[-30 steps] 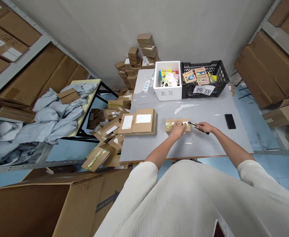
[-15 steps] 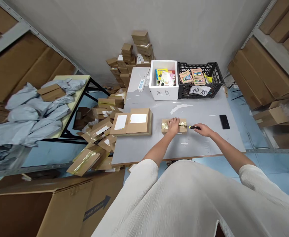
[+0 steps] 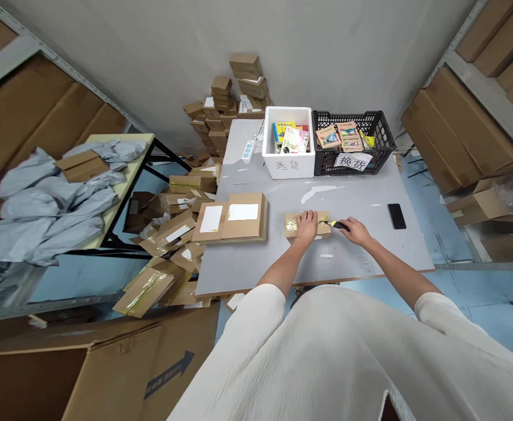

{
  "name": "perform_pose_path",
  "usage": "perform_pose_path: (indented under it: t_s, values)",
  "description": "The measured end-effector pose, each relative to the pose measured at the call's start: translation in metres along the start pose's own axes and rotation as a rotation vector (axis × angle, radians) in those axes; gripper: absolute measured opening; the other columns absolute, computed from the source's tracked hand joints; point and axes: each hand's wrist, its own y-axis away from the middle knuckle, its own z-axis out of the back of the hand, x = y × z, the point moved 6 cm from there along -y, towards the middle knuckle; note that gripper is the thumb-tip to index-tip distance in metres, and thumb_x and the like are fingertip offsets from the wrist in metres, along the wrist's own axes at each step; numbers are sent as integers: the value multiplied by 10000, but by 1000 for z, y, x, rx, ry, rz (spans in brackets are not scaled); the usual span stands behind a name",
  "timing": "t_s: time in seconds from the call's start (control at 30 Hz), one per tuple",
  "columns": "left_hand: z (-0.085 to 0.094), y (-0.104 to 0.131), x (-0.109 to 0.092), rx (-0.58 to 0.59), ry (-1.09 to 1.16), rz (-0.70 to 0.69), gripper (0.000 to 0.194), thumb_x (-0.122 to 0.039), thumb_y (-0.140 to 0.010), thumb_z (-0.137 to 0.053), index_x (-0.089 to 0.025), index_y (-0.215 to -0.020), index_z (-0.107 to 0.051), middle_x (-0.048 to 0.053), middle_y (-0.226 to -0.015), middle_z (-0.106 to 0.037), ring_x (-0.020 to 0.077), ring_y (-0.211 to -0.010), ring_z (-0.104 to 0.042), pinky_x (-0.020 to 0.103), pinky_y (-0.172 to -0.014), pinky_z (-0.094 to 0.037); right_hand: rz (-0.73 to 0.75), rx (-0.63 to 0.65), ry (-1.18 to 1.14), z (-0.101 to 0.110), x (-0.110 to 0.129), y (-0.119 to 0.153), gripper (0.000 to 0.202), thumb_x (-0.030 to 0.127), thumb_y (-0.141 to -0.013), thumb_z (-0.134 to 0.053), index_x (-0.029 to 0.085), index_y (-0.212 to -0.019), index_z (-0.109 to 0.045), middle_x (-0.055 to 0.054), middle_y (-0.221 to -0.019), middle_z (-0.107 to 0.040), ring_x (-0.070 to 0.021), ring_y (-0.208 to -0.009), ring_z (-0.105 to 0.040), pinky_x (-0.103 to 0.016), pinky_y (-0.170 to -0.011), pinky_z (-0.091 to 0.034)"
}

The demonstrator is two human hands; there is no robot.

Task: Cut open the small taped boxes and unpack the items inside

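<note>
Storeroom or small warehouse. Metal shelf (image 3: 471, 78) loaded with cartons (image 3: 469, 131); grey mailer bags (image 3: 32, 204) heaped, parcel boxes (image 3: 244, 67) stacked against bare wall (image 3: 326, 52).

My left hand (image 3: 307, 225) lies palm down, pointing forward. My right hand (image 3: 356, 231), apart from it, is curled in a closed grip and turned inward. My left forearm (image 3: 283, 264) and right forearm (image 3: 396, 269) are bare, converging forward.
</note>
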Motion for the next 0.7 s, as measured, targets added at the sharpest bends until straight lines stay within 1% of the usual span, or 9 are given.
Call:
perform_pose_path:
  t_s: [0.13,0.2,0.37,0.53,0.63,0.7]
  values:
    - [-4,5,-1,-14,-10,4,601,-260,-1116,-382,-302,-1716,-378,157,-1721,-478,330,-1602,-368,543,-1258,-299,18,-14,48,0,-7,5,449,383,-1094,-561,252,-1511,-664,-162,-1306,-694,-339,-1205,-640,-406,-991,-488]
    - [-5,7,-1,-22,-14,7,601,-258,-1121,-358,-304,-1721,-369,147,-1727,-477,319,-1605,-363,538,-1259,-297,21,-27,53,-1,-8,6,444,381,-1090,-563,258,-1504,-664,-159,-1310,-694,-342,-1213,-634,-408,-993,-485]
    - [-5,10,-2,-32,1,8,610,-244,-1110,-347,-312,-1715,-381,144,-1721,-489,314,-1608,-359,555,-1253,-303,30,-36,26,-4,-8,3,429,379,-1080,-582,283,-1488,-677,-149,-1303,-708,-337,-1227,-633,-395,-990,-495]
    - [-3,13,-3,-15,14,-2,608,-250,-1107,-355,-313,-1711,-395,150,-1716,-490,332,-1593,-390,571,-1262,-295,22,-16,-26,2,-18,3,429,409,-1079,-586,289,-1475,-698,-137,-1319,-718,-329,-1201,-651,-388,-964,-509]
    - [-2,14,-6,5,13,2,637,-258,-1093,-412,-319,-1726,-376,155,-1734,-466,352,-1603,-381,581,-1266,-293,40,-30,-11,2,-15,0,434,404,-1068,-591,277,-1468,-703,-145,-1295,-727,-338,-1206,-641,-399,-978,-505]
    - [-1,15,-6,5,10,17,641,-256,-1095,-413,-329,-1731,-369,145,-1745,-458,348,-1612,-370,585,-1271,-286,52,-31,-3,0,-11,-3,430,397,-1065,-592,269,-1459,-706,-150,-1290,-727,-343,-1214,-634,-408,-994,-499]
